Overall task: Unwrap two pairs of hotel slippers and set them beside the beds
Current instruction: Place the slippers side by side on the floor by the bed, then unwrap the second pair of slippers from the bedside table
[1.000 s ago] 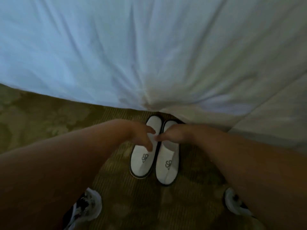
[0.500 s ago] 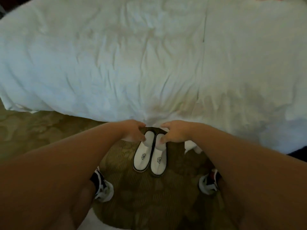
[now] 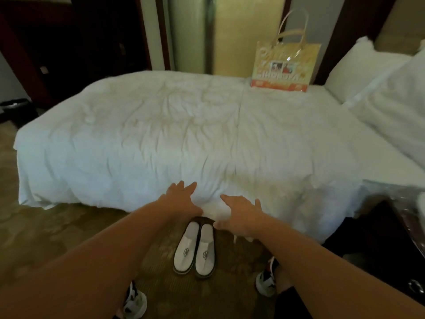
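Hotel room, patterned carpet (image 3: pixel 69 226) underfoot; white bed (image 3: pixel 161 134) fills the middle of the view, with a clear printed tote bag (image 3: pixel 285 63) standing on its far edge and pillows (image 3: pixel 379 88) at the right.

Task item: one pair of slippers (image 3: pixel 195 249), white with dark soles and a small logo on each upper. Unwrapped, lying on the carpet side by side and touching, heel ends just at the hanging bed cover, toes toward the near side.

Left hand (image 3: pixel 181 199): open, fingers spread, holding nothing, above the far end of the pair, in front of the bed cover. Right hand (image 3: pixel 239 215): open, fingers spread, empty, just right of the slippers. Neither appears to touch them.

Judgement: placement of this pair looks complete; the step in hand is the release. No second pair is in view. A crinkled clear wrapper (image 3: pixel 395 194) shows at the right edge; contents cannot be told.

Next move likely calls for finding the other pair, stripping its wrapper, and setting it by the other bed, which is not identifiable from here.
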